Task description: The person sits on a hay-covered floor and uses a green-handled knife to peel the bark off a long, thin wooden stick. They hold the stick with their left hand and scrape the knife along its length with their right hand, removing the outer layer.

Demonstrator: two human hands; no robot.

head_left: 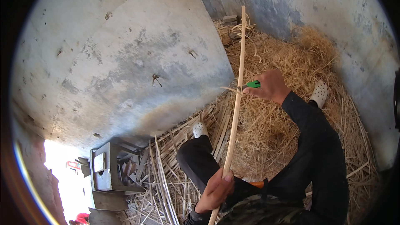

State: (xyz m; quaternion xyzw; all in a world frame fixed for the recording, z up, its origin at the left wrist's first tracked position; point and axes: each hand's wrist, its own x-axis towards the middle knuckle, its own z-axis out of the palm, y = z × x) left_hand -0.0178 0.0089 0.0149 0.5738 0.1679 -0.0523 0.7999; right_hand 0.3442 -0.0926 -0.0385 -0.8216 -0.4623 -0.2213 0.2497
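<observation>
A long pale wooden strip [236, 118] slants up and away from me, from the lower edge to near the far wall. My left hand [215, 190] is wrapped round its near part, with the thumb on top. Farther up, my right hand [271, 86] is closed on a green-handled knife [253, 84]. Its blade meets the strip, though the fingers partly hide the tool. A thin curled shaving [229, 88] sticks out to the left of the strip at the blade.
A heap of fine shavings [275, 121] covers the floor between my feet in white clogs [319, 93]. Split strips [160, 175] lie at the left beside a worn wooden cabinet [106, 175]. Stained walls [146, 50] close in the far side. Something orange [257, 184] shows by my lap.
</observation>
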